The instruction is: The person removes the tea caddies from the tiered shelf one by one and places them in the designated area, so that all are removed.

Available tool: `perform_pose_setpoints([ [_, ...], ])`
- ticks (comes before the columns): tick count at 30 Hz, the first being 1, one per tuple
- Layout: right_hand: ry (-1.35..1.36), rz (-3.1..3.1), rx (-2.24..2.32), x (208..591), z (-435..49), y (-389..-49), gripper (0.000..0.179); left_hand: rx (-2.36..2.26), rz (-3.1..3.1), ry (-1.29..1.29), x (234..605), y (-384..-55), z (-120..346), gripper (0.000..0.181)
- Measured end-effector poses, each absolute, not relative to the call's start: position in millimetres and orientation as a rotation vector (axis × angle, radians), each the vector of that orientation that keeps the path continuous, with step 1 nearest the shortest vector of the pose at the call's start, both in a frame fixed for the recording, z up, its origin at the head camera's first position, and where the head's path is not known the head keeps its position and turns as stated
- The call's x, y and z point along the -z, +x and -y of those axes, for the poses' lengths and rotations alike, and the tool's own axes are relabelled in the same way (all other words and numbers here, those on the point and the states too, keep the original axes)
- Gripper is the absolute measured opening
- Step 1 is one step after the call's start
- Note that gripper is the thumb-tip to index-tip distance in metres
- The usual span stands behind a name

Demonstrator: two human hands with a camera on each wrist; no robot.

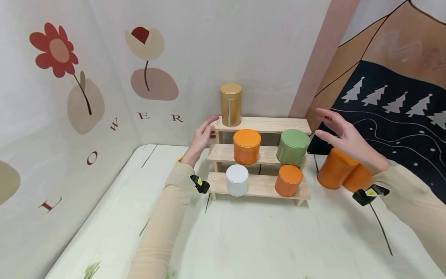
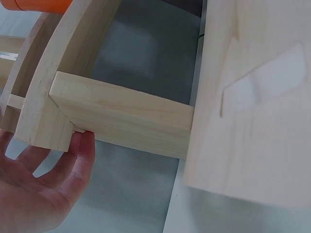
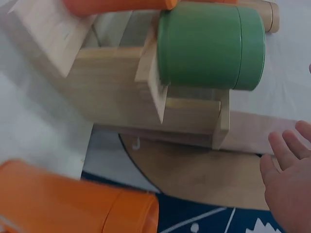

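Note:
A three-step wooden stand (image 1: 275, 124) holds several round tins. My left hand (image 1: 200, 140) is at the left end of its top step; in the left wrist view, the fingertips (image 2: 86, 143) touch the wood's edge. Off the right end, my right hand (image 1: 343, 135) is spread in the air, apart from the stand and holding nothing. The top step bears a tall gold tin (image 1: 230, 104). An orange tin (image 1: 247, 146) and a green tin (image 1: 293, 147) stand on the middle one. Below are a white tin (image 1: 237, 180) and a smaller orange tin (image 1: 289, 181).
Two orange tins stand right of the stand, the taller orange tin (image 1: 334, 170) partly in front of the shorter orange tin (image 1: 359, 179), below my right forearm. A pale cloth (image 1: 244, 236) covers the table. Behind rises a printed curtain (image 1: 265, 58), with a dark tree-patterned cloth (image 1: 386, 128) at right.

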State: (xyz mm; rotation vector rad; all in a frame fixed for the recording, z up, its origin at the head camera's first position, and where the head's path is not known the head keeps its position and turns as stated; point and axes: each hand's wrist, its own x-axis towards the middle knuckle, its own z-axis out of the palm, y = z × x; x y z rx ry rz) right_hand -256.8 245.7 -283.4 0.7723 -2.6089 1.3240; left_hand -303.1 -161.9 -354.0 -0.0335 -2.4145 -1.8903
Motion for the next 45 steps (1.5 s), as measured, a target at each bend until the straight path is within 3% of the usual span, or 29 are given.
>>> perform_pose_setpoints([
  [18,0.794,2.610,-1.560,270,-211,-281,0.055,1.888,2.421,-0.023,355,-304,162,0.043],
  [45,1.125,2.549,-1.650,253,-131,-308,0.061,1.883,2.415,-0.022,354,-304,162,0.044],
])
